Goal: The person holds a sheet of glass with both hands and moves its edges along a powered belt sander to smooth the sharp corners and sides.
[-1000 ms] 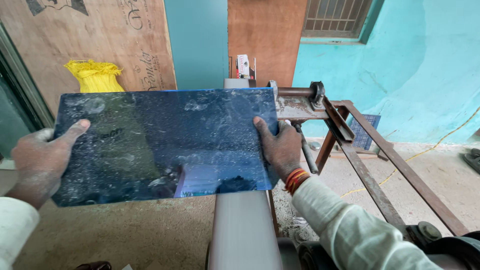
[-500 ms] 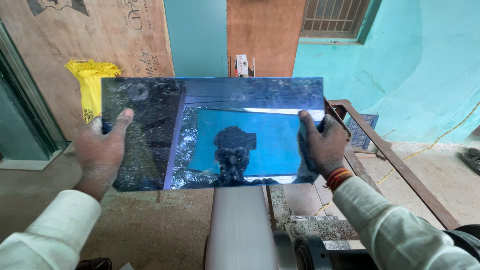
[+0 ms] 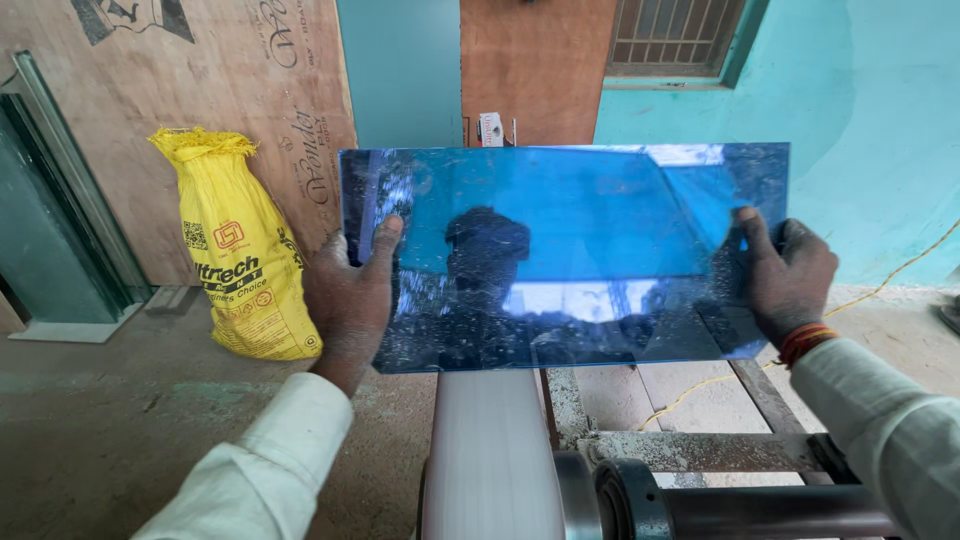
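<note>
Left hand (image 3: 350,290) and right hand (image 3: 790,275) each grip one short end of the shiny blue glass sheet (image 3: 560,255), upright above the white belt roller (image 3: 490,450). Best keep it level, thumbs firm.

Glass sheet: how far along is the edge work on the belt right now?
The glass sheet is off the sanding belt, raised upright between the left hand and the right hand. Dust speckles its face, so some grinding looks done. Which edges remain cannot be told; the lower edge hangs just above the belt.

blue glass sheet (image 3: 565,250) tipped up from flat to nearly upright, raised, shifted right, both hands following
</note>
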